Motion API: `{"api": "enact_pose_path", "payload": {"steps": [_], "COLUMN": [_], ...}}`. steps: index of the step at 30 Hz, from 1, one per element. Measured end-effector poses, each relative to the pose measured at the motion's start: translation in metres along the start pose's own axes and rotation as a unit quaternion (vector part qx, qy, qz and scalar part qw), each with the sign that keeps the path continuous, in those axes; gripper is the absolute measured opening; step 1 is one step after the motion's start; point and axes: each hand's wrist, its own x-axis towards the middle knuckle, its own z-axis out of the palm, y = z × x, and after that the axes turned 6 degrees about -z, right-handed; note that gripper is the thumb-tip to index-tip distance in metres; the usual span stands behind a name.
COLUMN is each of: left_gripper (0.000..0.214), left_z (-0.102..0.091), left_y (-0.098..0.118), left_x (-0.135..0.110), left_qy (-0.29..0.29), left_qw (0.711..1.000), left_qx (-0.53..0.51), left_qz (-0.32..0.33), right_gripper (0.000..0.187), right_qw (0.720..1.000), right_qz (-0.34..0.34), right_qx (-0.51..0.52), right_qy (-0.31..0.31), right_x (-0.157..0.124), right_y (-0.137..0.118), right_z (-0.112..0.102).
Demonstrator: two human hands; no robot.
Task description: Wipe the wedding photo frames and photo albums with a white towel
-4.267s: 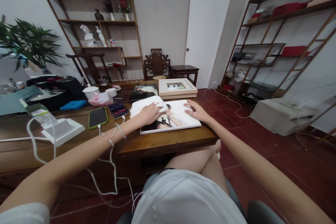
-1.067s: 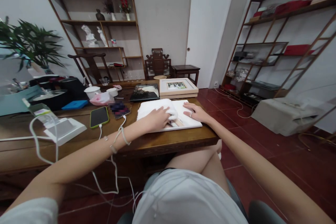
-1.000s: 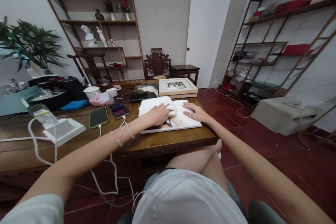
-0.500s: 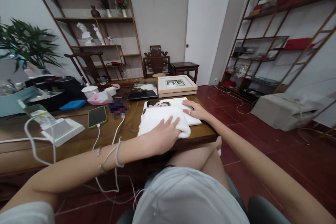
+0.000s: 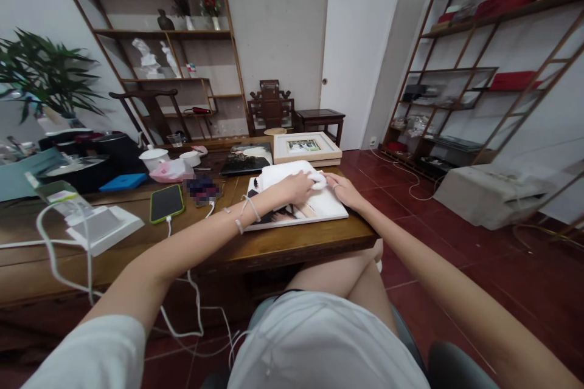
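Observation:
A white photo panel (image 5: 325,211) with a printed picture lies flat near the table's front right corner. Bunched over its far part is a fluffy white towel (image 5: 286,171). My left hand (image 5: 298,187) presses down on this towel, fingers closed on its right side. At the panel's right edge, my right hand (image 5: 345,191) grips the border, its fingertips close to the towel's corner. Much of the picture is covered by the towel and my left forearm.
Behind the panel lie a dark photo panel (image 5: 246,158) and stacked light wooden frames (image 5: 307,147). To the left are a green-edged phone (image 5: 166,203) on a white cable, a blue box (image 5: 123,182), a white stand (image 5: 106,228) and white cups (image 5: 153,158).
My left hand has pushed the towel away from me, to the panel's far side, uncovering the near part of the picture. My right hand stays at the right edge, its fingers drawn closer together.

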Motion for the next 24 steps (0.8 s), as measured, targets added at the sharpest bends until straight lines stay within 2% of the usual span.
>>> {"api": "enact_pose_path", "payload": {"steps": [3,6,9,12,14,16,18,24], "left_gripper": [0.031,0.03,0.029,0.028,0.026,0.027,0.029,0.032], "left_z": [0.006,0.009,0.003,-0.008,-0.014,-0.015,-0.012,0.006], "left_y": [0.001,0.014,0.035,0.053,0.057,0.051,0.036,-0.036], "left_x": [0.02,0.018,-0.013,-0.061,-0.091,-0.109,-0.113,-0.086], "left_qy": [0.026,0.031,0.033,0.03,0.025,0.017,0.006,-0.028], "left_qw": [0.999,0.997,0.995,0.993,0.993,0.994,0.997,0.996], "left_qx": [0.026,0.041,0.044,0.055,0.056,0.05,0.045,0.024], "left_qz": [0.029,0.056,0.085,0.102,0.105,0.093,0.055,-0.082], "right_gripper": [0.039,0.045,0.049,0.052,0.05,0.046,0.041,0.037], "right_qw": [0.996,0.99,0.986,0.985,0.986,0.989,0.993,1.0], "right_qz": [0.009,0.018,0.032,0.048,0.049,0.042,0.031,-0.011], "right_qx": [0.068,0.117,0.137,0.144,0.138,0.122,0.089,-0.007], "right_qy": [0.047,0.081,0.093,0.085,0.08,0.076,0.068,0.013], "right_x": [0.002,0.004,0.005,0.006,0.006,0.004,0.002,-0.003], "right_y": [0.002,0.006,0.01,0.013,0.012,0.01,0.005,-0.001], "right_z": [0.0,0.001,0.004,0.006,0.006,0.005,0.003,0.001]}}
